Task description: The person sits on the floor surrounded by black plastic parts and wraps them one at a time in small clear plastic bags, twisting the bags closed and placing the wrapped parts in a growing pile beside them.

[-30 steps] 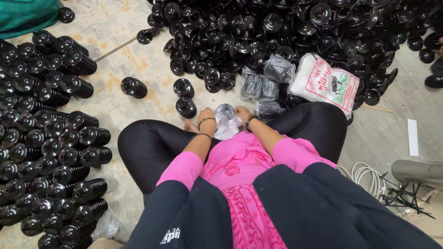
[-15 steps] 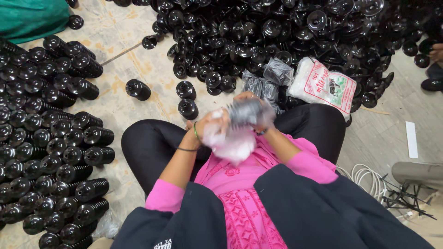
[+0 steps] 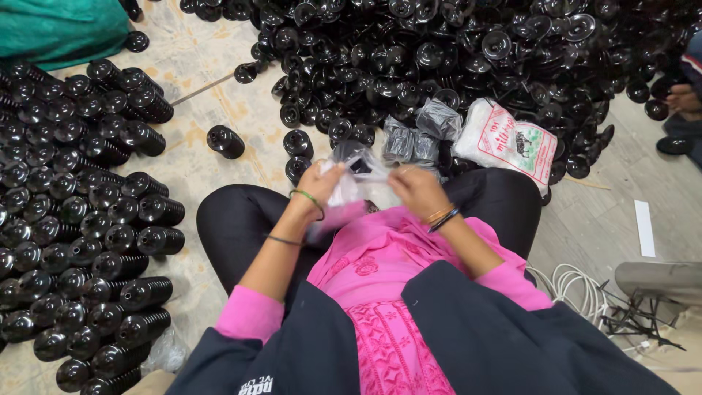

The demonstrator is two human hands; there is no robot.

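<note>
I sit cross-legged on the floor in black trousers and a pink top. Both my hands are raised over my lap and grip a clear plastic bag (image 3: 363,174) from either side. My left hand (image 3: 316,186) pinches its left edge, with a green bangle at the wrist. My right hand (image 3: 416,189) holds its right edge, with dark bangles at the wrist. Something small and dark shows through the top of the bag. Straight ahead lies a big heap of black round plastic parts (image 3: 439,58).
Stacked black round parts (image 3: 80,219) lie in rows on my left. Small clear packets (image 3: 420,135) and a white printed sack (image 3: 512,143) lie ahead of my knees. A teal bag (image 3: 58,29) is far left. White cables (image 3: 570,281) lie at right. Another person's hand (image 3: 684,99) shows at the right edge.
My hands rose from my lap with the clear bag and now hold it spread between them, slightly lower than half a second ago.
</note>
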